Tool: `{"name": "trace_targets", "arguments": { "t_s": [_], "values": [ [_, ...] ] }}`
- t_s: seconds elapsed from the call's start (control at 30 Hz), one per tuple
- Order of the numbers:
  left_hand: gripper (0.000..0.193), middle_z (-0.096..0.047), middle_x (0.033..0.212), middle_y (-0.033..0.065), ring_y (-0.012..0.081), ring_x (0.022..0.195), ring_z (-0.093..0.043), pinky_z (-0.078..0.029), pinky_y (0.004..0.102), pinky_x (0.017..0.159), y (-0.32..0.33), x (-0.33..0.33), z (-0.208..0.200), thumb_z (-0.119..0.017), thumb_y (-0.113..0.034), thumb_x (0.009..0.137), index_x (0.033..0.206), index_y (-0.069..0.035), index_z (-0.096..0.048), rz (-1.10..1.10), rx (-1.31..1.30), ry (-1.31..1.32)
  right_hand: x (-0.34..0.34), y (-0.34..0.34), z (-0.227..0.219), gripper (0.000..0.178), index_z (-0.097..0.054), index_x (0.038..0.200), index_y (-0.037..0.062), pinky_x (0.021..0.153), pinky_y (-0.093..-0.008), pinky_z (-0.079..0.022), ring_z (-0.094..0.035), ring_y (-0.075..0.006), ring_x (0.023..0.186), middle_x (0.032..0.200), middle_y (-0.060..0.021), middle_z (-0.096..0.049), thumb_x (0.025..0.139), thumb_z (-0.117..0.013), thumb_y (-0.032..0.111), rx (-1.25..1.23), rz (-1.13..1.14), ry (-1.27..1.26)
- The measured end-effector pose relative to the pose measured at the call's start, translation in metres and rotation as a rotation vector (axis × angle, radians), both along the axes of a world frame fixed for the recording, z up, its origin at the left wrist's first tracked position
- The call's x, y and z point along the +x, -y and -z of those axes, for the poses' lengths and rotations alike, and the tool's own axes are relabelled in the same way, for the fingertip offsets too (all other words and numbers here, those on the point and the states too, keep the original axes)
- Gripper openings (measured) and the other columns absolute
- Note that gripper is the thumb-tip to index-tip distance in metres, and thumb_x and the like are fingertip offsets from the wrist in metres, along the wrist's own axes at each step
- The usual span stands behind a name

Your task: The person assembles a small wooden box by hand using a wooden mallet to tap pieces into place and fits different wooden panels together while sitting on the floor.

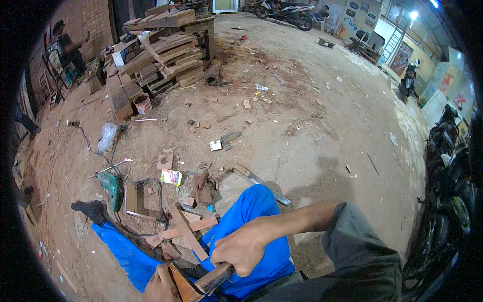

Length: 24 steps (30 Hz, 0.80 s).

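Right fingers (222, 253) closed around a dark wooden bar (216, 279), its end up against an orange-brown wood piece (182, 286) low in my lap. Left fingers (163, 274) curled over that piece's near edge, probably to brace it against the push; underside hidden, can't tell how tight. Bent blue-trousered knee (259, 201) sits beside the work, likely for support. Drill (110, 190) and long blade (259, 182) lie on the floor (312, 166), within reach.
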<state>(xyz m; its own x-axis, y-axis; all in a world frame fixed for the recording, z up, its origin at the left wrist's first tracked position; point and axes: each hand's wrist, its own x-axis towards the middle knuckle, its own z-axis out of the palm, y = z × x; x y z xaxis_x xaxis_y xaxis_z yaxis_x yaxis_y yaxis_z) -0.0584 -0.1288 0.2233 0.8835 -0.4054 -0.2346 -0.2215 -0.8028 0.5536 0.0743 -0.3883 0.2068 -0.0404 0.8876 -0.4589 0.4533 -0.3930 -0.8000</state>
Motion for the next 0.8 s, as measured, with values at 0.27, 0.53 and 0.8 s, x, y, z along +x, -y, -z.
{"name": "trace_targets", "arguments": {
  "t_s": [0.27, 0.53, 0.8],
  "values": [
    [0.105, -0.059, 0.111, 0.0354, 0.0546, 0.100, -0.060, -0.052, 0.0542, 0.082, 0.001, 0.002, -0.005, -0.086, -0.029, 0.063, 0.140, 0.007, -0.025, 0.008, -0.012, 0.008, -0.006, 0.001, -0.022, 0.027, -0.060, 0.091, -0.0084, 0.070, -0.0514, -0.050, -0.063, -0.0459, 0.079, 0.079, -0.0289, -0.063, 0.071, -0.062, 0.009, 0.037, 0.029, 0.068],
    [0.103, -0.061, 0.101, 0.0227, 0.0372, 0.085, -0.065, -0.053, 0.0467, 0.071, -0.016, 0.018, -0.001, -0.084, -0.019, 0.065, 0.144, 0.006, -0.022, -0.109, -0.155, -0.405, -0.034, 0.005, -0.016, 0.058, -0.049, 0.116, -0.0183, 0.074, -0.0518, -0.053, -0.064, -0.0467, 0.087, 0.090, -0.0300, -0.062, 0.068, -0.066, 0.010, 0.106, 0.214, 0.283],
    [0.117, -0.049, 0.138, 0.0244, 0.0292, 0.127, -0.053, -0.043, 0.0345, 0.104, -0.027, 0.000, 0.043, -0.085, -0.023, 0.068, 0.155, 0.004, -0.011, -0.261, -0.609, -0.500, -0.032, 0.003, -0.010, 0.067, -0.047, 0.118, -0.0156, 0.078, -0.0497, -0.051, -0.062, -0.0424, 0.093, 0.103, -0.0271, -0.058, 0.064, -0.070, 0.016, 0.256, 0.278, 0.667]
  ]
}}
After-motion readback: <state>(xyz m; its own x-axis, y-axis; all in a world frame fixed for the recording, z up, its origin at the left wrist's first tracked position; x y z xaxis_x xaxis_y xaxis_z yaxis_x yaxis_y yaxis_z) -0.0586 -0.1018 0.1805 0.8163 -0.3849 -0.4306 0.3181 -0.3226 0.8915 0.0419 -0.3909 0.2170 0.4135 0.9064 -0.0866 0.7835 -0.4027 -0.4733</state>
